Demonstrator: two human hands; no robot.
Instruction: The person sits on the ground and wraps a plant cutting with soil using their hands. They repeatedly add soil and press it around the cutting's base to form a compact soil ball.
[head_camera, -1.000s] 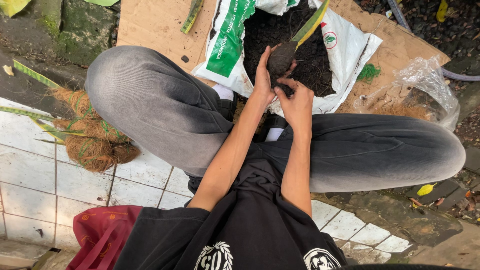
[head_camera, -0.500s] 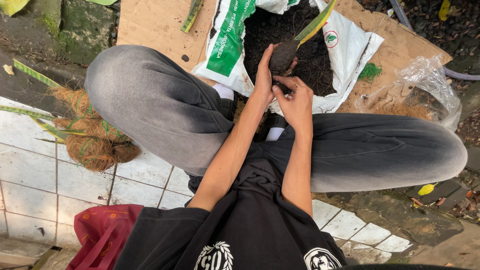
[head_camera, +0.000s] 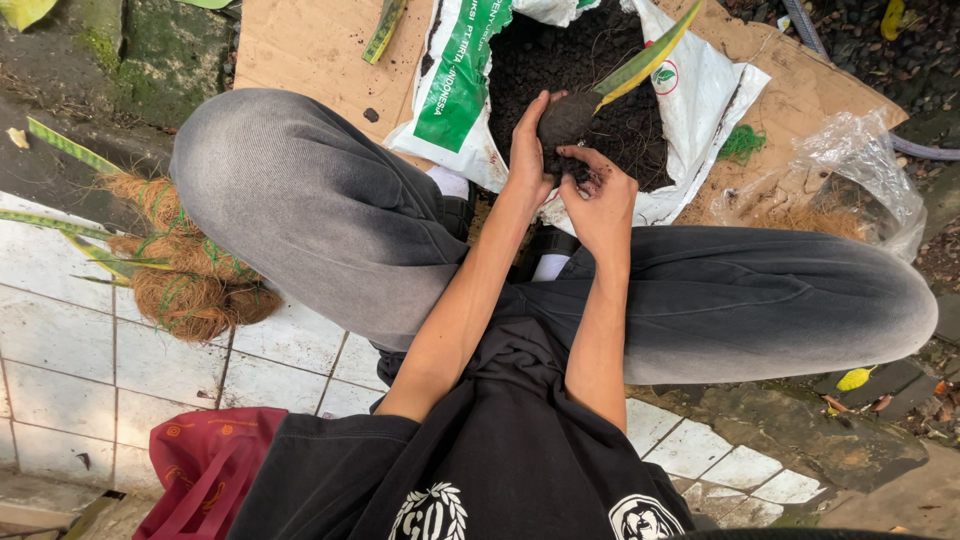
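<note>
Resting over the open soil bag (head_camera: 690, 100), the dark soil ball (head_camera: 565, 118) sits between both hands, with a long green-yellow leaf (head_camera: 645, 58) coming out from its top. The left hand (head_camera: 527, 150) is cupped around its side, and the right hand (head_camera: 600, 195) presses its fingertips against the lower part, so both hands are closed together on it. I think the ball may crumble if the fingers squeeze unevenly, because loose soil looks weak. The leaf could also bend or snap if the ball turns. Crumbs may fall past the bag onto the cardboard (head_camera: 300, 50). Coconut-fibre balls (head_camera: 190, 280) lie well apart, on the tiles (head_camera: 60, 340).
</note>
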